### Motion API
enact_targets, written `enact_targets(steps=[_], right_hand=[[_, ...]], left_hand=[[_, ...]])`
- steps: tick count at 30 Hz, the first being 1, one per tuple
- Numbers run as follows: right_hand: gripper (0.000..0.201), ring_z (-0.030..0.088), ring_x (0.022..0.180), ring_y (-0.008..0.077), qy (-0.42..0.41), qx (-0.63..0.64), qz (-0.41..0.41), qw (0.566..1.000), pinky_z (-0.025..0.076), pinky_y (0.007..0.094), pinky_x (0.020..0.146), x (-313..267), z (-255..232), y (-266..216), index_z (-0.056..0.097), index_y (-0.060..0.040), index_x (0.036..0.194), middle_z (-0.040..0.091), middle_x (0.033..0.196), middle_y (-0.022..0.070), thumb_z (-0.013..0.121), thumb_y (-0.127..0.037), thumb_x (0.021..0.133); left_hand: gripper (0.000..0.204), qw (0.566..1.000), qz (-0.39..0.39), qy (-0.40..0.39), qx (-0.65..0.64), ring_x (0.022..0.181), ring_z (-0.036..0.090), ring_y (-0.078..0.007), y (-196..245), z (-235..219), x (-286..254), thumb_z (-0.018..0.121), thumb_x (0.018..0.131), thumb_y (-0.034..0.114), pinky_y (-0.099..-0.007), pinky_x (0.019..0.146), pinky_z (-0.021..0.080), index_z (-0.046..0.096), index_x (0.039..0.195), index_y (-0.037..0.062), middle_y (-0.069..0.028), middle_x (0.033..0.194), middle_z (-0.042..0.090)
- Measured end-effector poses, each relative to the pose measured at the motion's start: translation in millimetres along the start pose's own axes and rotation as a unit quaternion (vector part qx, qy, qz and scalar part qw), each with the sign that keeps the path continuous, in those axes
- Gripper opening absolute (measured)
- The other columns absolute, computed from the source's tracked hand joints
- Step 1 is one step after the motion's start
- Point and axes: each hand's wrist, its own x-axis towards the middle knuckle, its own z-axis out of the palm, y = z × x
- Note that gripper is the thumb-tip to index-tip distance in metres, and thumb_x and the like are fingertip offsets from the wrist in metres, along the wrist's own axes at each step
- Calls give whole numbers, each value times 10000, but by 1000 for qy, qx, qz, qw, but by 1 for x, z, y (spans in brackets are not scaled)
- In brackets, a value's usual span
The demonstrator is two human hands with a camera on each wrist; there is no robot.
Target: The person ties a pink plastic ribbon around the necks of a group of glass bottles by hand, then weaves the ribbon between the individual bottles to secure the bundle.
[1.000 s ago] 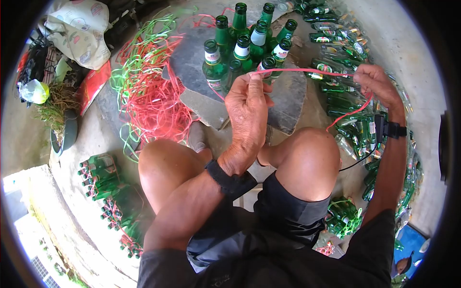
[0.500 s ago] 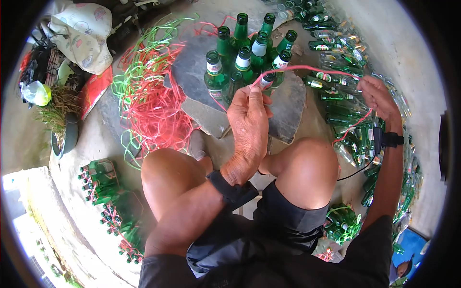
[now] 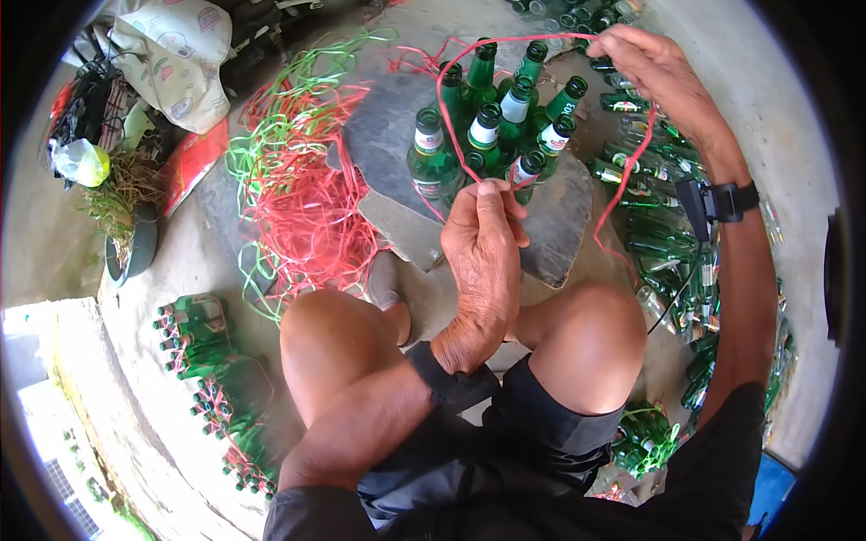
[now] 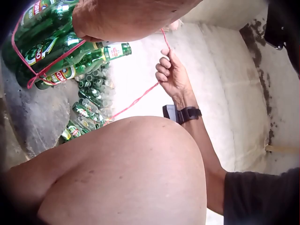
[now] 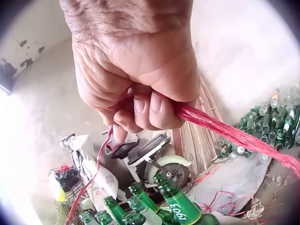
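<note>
A cluster of green glass bottles [image 3: 487, 126] stands upright on a grey stone slab [image 3: 541, 230]. My left hand [image 3: 487, 257] is at the near side of the cluster, thumb and forefinger pinching a red plastic twine [image 3: 541, 38]. From that pinch the twine arcs up past the left bottles and over the far necks to my right hand [image 3: 663, 81], raised beyond the cluster at right. In the right wrist view, curled fingers [image 5: 157, 110] grip the twine, and its tail runs off. The left wrist view shows red twine crossing low around the bottles [image 4: 56, 58].
A tangle of red and green twine [image 3: 311, 203] lies left of the slab. Many loose bottles [image 3: 658, 239] lie along the right wall. Tied bottle bundles [image 3: 194, 334] sit at lower left, and another bundle [image 3: 645, 437] by the right thigh. A potted plant [image 3: 131, 234] is far left.
My right hand has swung up and leftward, carrying the twine from right of the bottles to over their far necks. The left hand keeps its pinch at the near side.
</note>
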Motion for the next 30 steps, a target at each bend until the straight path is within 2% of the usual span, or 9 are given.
enact_targets(steps=[2, 4, 8, 13, 15, 19, 23, 25, 30], right_hand=[[398, 347, 657, 31, -24, -21, -9, 999, 286, 231, 587, 18, 10, 1, 724, -82, 1082, 421, 714, -84, 562, -446, 1062], [384, 439, 735, 42, -28, -58, -120, 991, 366, 238, 652, 33, 22, 0, 735, -44, 1072, 531, 789, -63, 564, -388, 1070], [340, 502, 807, 57, -35, -57, -216, 974, 428, 271, 703, 61, 47, 5, 724, 1, 1065, 583, 825, -48, 586, -310, 1070], [312, 479, 735, 70, -61, -54, -171, 982, 421, 291, 649, 73, 71, -6, 711, 19, 1048, 535, 756, -32, 629, -282, 1051], [397, 396, 598, 59, -33, -23, -255, 966, 334, 284, 547, 86, 85, 5, 643, -45, 852, 383, 640, -43, 598, -388, 1048], [333, 464, 555, 176, 17, -96, -255, 962, 404, 373, 569, 97, 87, 13, 603, -58, 830, 452, 600, 59, 637, -333, 1016], [325, 497, 573, 246, 29, -117, -252, 960, 415, 406, 584, 103, 84, 19, 595, -70, 826, 480, 630, 97, 644, -340, 1001], [262, 607, 793, 218, -6, -205, -181, 962, 496, 353, 747, 104, 80, 18, 721, -42, 1054, 627, 835, 79, 637, -288, 1023], [243, 604, 805, 255, 2, -225, -176, 958, 498, 375, 755, 112, 79, 27, 725, -82, 1046, 602, 834, 90, 637, -307, 1020]], left_hand=[[261, 1000, -12, 17, -1, 653, 538, -98, 2, -1, 0, 528, 1098, 247, -244, 599, 443, 673, 1043, 38, -24, 811, 639], [260, 1000, -11, 24, -7, 651, 537, -98, 3, -1, -1, 531, 1096, 247, -247, 595, 446, 674, 1047, 35, -24, 806, 638], [260, 999, -17, 43, -28, 647, 535, -100, 4, -1, 1, 534, 1094, 237, -258, 587, 456, 675, 1050, 24, -28, 798, 637], [279, 997, -30, 58, -44, 640, 528, -91, 4, -2, 4, 506, 1106, 237, -250, 572, 449, 661, 1024, 20, -22, 785, 622], [300, 997, -32, 61, -47, 632, 519, -80, 4, -1, 6, 482, 1119, 248, -243, 559, 442, 650, 1005, 27, -13, 774, 608], [287, 995, -57, 67, -48, 630, 518, -101, 4, -4, 5, 496, 1106, 236, -256, 580, 439, 657, 1004, 22, -23, 778, 610], [274, 994, -75, 74, -43, 635, 518, -121, 5, -4, 6, 513, 1094, 232, -267, 602, 437, 660, 1005, 19, -31, 779, 608], [274, 993, -81, 76, -44, 635, 516, -121, 6, -3, 6, 514, 1093, 234, -269, 602, 435, 660, 1004, 20, -30, 776, 605], [275, 991, -98, 87, -35, 637, 507, -120, 10, -3, 7, 521, 1090, 243, -274, 596, 423, 662, 995, 26, -24, 765, 596]])
